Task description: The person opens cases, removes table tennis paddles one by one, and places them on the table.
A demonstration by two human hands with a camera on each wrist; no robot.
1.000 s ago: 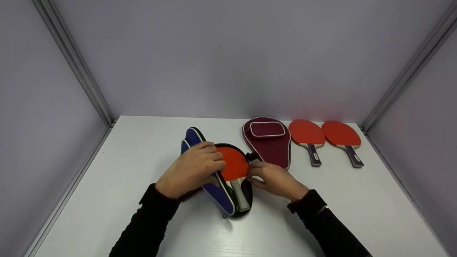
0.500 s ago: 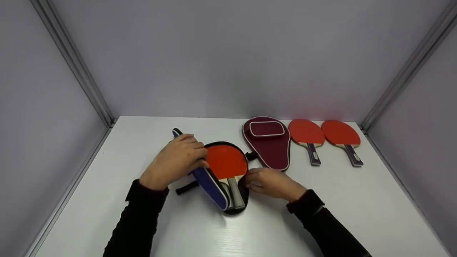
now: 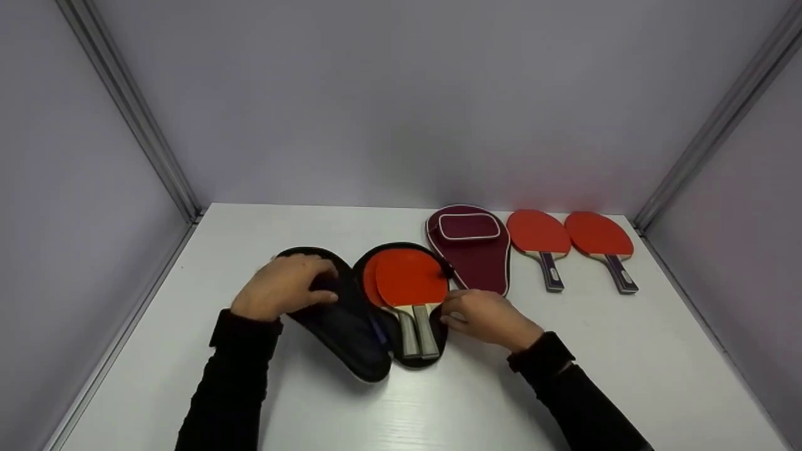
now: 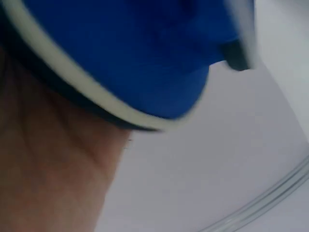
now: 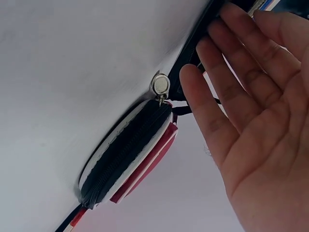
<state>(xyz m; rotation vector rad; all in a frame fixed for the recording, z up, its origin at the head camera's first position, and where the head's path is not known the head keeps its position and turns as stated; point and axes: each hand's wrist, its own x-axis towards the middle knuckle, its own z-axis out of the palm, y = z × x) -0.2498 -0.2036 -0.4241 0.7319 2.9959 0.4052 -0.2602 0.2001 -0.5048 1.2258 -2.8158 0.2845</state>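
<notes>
Two red paddles lie stacked in the open blue case, mid-table, handles toward the person. Left hand grips the flipped-open lid, fingers curled over its edge, black lining up. Right hand rests at the case's right edge beside the handles, fingers straight, holding nothing. Maroon case sits just behind, zipped; two more red paddles lie to its right on the white table.
</notes>
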